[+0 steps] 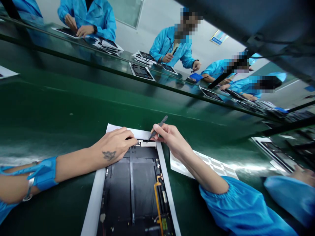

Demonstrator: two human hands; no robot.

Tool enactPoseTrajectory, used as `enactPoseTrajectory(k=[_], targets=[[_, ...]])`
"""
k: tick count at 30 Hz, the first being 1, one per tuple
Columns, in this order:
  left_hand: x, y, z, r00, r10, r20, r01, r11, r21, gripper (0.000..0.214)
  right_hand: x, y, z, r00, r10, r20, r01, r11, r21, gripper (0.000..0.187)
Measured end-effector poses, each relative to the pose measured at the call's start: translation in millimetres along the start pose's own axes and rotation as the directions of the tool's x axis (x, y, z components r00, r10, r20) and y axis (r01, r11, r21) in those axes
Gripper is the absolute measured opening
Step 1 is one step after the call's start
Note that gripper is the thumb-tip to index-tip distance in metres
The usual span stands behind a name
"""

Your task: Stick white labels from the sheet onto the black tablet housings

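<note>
While the left hand rests on the top end of the flat white-edged tablet with its dark inside open, the right hand holds thin dark grey metal tweezers. The left hand's fingers are bent, and their tips press down on the tablet's top edge. I cannot tell if they pinch anything small there. The right hand's thumb and first fingers are closed tight around the tweezers, the way you hold a pencil. The sharp tip of the tweezers points down and to the left. It sits at the white top edge, just beside the left fingertips.

The tablet lies flat on the shiny green belt, right under both hands, with its long side running toward the person. Inside it, a thin orange strip runs along the right side and a dark bar goes down the middle. A white sheet with square holes cut in it lies on the belt just to the right of the tablet, under the right arm. The right arm wears a bright blue sleeve.

Across the belt, other people in blue coats stand at work. More open tablets lie flat in front of them.
</note>
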State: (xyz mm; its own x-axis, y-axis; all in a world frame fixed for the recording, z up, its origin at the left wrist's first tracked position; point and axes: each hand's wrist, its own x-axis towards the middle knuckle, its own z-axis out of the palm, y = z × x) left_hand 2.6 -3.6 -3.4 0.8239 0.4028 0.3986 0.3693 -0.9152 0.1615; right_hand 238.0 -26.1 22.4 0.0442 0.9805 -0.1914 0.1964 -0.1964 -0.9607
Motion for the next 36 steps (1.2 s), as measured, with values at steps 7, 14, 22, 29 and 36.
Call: enactPoseTrajectory(k=[7,14,22,29,36], targets=[[0.1,0.0,1.1,1.000,-0.001,-0.010,0.001,1.000,0.009,0.035,0.1,-0.3,0.1,1.000,-0.013,0.006,0.013,0.999,-0.029,0.047],[-0.2,0.1,0.6,1.000,0.003,-0.014,-0.003,1.000,0.022,0.034,0.2,0.0,0.6,1.000,-0.018,-0.003,0.018,0.999,-0.039,0.049],[-1.6,-1.0,2.9,1.000,0.001,-0.005,-0.001,1.000,0.024,0.033,1.0,0.0,1.2,1.000,-0.018,-0.007,0.018,1.000,-0.025,0.050],[0.5,0.5,0.3,0.999,0.006,0.038,-0.007,1.000,0.008,0.040,1.7,2.3,0.6,0.999,-0.035,0.002,0.035,0.998,-0.046,0.052],[1.9,-2.8,-2.1,0.997,0.019,0.080,-0.017,1.000,-0.024,0.043,1.6,5.0,0.4,0.986,-0.164,-0.016,0.156,0.963,-0.220,0.048]])
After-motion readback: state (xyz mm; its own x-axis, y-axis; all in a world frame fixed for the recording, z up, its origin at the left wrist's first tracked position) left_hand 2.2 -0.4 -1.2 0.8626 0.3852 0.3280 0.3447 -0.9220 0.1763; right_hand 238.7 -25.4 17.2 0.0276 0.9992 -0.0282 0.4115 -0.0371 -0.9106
